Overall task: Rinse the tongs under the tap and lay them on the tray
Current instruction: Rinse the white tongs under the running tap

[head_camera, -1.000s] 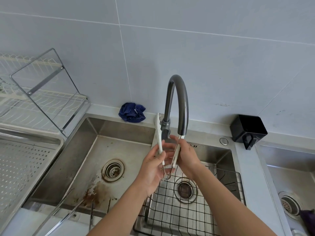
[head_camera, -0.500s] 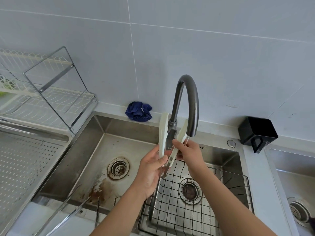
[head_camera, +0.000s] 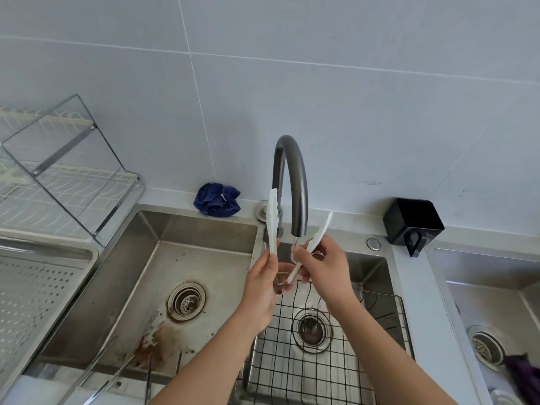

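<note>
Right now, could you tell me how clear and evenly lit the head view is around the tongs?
Head view: soft, even light, no strong glare; tongs slightly soft-edged, held in left hand and right hand; wide-angle lens bows the tile lines on the wall.

A pale grey tiled wall [head_camera: 350,83] stands in soft daylight. Under it, a grey bench [head_camera: 420,287] holds steel sinks [head_camera: 198,226]. A wire rack [head_camera: 67,185] is at the left.

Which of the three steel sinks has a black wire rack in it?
The middle basin, below the dark curved tap, holds the black wire rack; the left basin shows a rust-stained floor, the right one a purple cloth.
</note>
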A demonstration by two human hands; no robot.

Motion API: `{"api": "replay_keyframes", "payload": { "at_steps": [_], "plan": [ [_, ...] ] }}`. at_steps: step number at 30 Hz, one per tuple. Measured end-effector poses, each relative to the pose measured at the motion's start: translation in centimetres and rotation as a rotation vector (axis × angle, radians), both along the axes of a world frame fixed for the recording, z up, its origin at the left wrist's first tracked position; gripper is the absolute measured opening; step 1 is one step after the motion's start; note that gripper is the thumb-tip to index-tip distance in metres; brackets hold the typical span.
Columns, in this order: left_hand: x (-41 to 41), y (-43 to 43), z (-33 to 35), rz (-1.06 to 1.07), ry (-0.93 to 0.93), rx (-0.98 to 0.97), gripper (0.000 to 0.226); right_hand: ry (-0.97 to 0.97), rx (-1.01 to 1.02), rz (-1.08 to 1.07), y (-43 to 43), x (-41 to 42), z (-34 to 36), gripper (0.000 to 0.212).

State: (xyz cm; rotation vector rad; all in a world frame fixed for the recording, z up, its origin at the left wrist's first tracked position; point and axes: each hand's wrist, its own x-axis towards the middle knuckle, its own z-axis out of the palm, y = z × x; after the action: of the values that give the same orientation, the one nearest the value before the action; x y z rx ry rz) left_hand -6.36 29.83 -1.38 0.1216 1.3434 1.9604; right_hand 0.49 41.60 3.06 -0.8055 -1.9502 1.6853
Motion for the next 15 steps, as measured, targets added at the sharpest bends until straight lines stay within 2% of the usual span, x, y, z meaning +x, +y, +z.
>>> {"api": "replay_keyframes", "payload": {
  "at_steps": [3,7,11,15],
  "plan": [
    [-0.1,1.0,0.7,-0.017,-0.007,0.017,0.038,-0.007,0.064,-0.015,0.0,-0.3,0.3,0.031],
    [0.2,2.4,1.1,-0.029,-0.028,-0.04,0.037,-0.064,0.119,-0.037,0.3,-0.8,0.2,0.022],
    [0.9,3.0,0.7,-0.005,0.008,-0.212,0.023,-0.158,0.176,-0.04,0.8,-1.2,-0.1,0.03],
    [2.0,2.7,0.0,0.033,-0.045,-0.306,0.037,-0.254,0.294,-0.007,0.2,-2.1,-0.4,0.041]
  ]
}}
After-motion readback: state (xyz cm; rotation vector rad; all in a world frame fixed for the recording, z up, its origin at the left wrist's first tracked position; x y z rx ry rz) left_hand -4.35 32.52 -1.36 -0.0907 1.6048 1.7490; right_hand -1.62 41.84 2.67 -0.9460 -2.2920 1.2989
